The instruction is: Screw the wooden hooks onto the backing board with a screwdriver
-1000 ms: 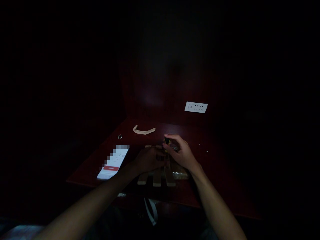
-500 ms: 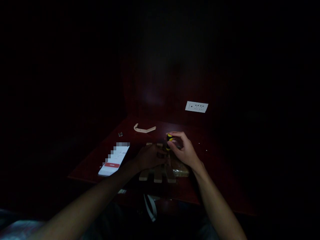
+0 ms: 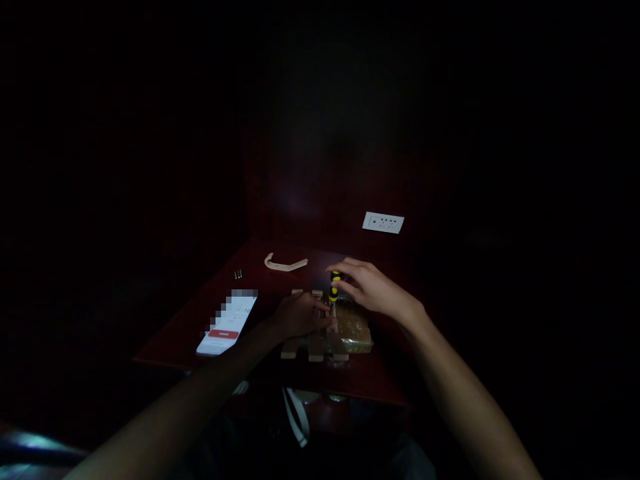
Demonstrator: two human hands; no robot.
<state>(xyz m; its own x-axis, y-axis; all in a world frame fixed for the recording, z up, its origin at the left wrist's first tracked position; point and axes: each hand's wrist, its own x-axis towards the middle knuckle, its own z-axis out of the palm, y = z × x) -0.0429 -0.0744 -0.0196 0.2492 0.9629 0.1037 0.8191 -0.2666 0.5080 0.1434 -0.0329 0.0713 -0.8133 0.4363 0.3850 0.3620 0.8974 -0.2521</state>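
Gripping the screwdriver (image 3: 334, 291), your right hand (image 3: 369, 287) sits two o'clock from your left hand (image 3: 301, 315) on slats (image 3: 315, 349), hold unclear.

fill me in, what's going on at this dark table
A person is working with both bare hands at a reddish table. The right hand holds a yellow-and-black screwdriver, tip down at the rightmost of the wooden slats. The left hand is over the slats, its fingers near the tip. A lit phone and a curved wooden piece lie apart.
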